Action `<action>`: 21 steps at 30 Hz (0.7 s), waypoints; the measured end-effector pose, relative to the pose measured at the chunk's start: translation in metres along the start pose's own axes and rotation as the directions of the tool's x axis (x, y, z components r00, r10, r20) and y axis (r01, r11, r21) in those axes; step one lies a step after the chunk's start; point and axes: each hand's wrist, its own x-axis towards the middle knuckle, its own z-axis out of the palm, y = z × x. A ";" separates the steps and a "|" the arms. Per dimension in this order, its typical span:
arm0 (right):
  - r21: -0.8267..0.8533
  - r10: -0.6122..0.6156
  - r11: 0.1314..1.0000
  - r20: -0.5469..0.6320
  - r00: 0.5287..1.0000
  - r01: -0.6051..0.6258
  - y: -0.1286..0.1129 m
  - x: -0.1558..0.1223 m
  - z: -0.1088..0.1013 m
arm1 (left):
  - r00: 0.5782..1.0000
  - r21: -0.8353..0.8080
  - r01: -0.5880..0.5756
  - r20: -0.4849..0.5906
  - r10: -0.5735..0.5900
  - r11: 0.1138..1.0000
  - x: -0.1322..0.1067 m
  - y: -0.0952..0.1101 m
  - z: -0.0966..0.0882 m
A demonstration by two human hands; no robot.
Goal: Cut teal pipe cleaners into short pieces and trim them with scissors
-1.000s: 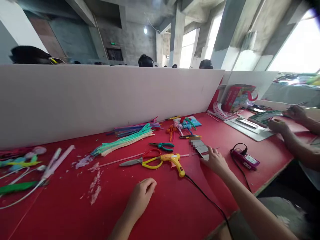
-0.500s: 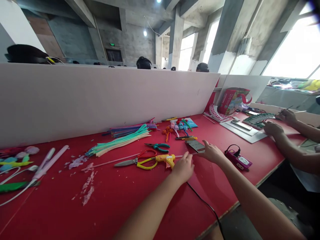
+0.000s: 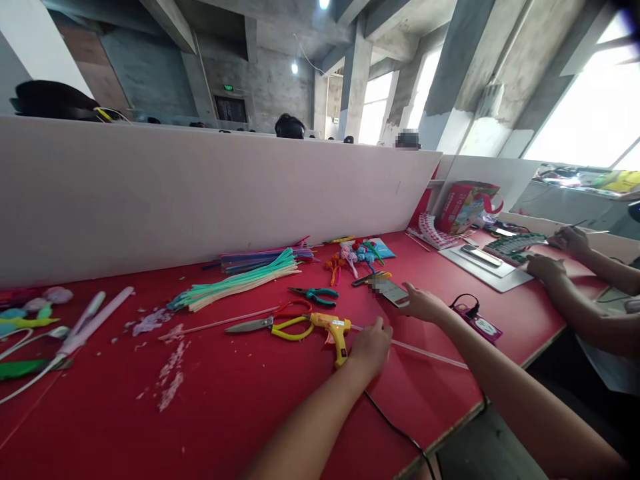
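Glue gun (image 3: pixel 331 327): I see it lying on its side on the red table (image 3: pixel 225 407), its front end at the handles of the scissors (image 3: pixel 250 325). I can't see whether the tip is hot; if so, a careless brush could burn skin or mark those handles.
Glue stick (image 3: pixel 433 355): this long pale rod runs from the back of the gun, past the left hand (image 3: pixel 370 348), to the right forearm (image 3: pixel 500 380). A sweep of that arm could, I judge, bend the rod or swing the gun round.
Left hand: fingers curl over the rod just behind the gun; whether they pinch it, I cannot tell.
Right hand (image 3: pixel 423 303): fingers, slightly bent, reach the near end of the phone (image 3: pixel 391 291). Their hold is unclear to me; a slack one could let it slip.
Cord (image 3: pixel 400 430): black, it crosses the table's near edge; a snag there might drag the gun.
Surface: glossy red, with pale scraps (image 3: pixel 173 388), pliers (image 3: pixel 320 297) and a bundle of pipe cleaners (image 3: pixel 240 283) farther back.
Neighbour: a co-worker's hands (image 3: pixel 547 268) work at the right.
Room: a white partition (image 3: pixel 200 187) borders the table; beyond stand bare concrete pillars, bright windows (image 3: pixel 377 100) and a lit bulb (image 3: pixel 295 68).
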 end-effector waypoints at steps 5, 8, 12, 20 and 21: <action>-0.003 -0.030 1.000 -0.053 0.998 0.030 -0.007 -0.012 0.014 | 0.999 -0.003 -0.040 -0.017 0.039 0.999 -0.010 0.005 -0.006; -0.003 -0.067 0.998 -0.120 0.991 0.067 -0.010 -0.023 0.010 | 0.997 -0.027 -0.070 -0.040 0.069 0.997 -0.027 0.004 -0.021; 0.052 -0.202 0.976 -0.128 0.971 0.209 -0.036 -0.056 0.011 | 0.995 -0.048 -0.056 -0.082 0.052 0.997 -0.067 -0.014 -0.050; 0.134 -0.495 0.845 -0.170 0.852 0.518 -0.126 -0.127 0.064 | 0.863 -0.341 0.239 -0.354 -0.360 0.909 -0.148 -0.091 -0.088; 0.105 -0.503 0.845 -0.176 0.846 0.524 -0.129 -0.126 0.067 | 0.840 -0.379 0.257 -0.367 -0.399 0.889 -0.154 -0.099 -0.088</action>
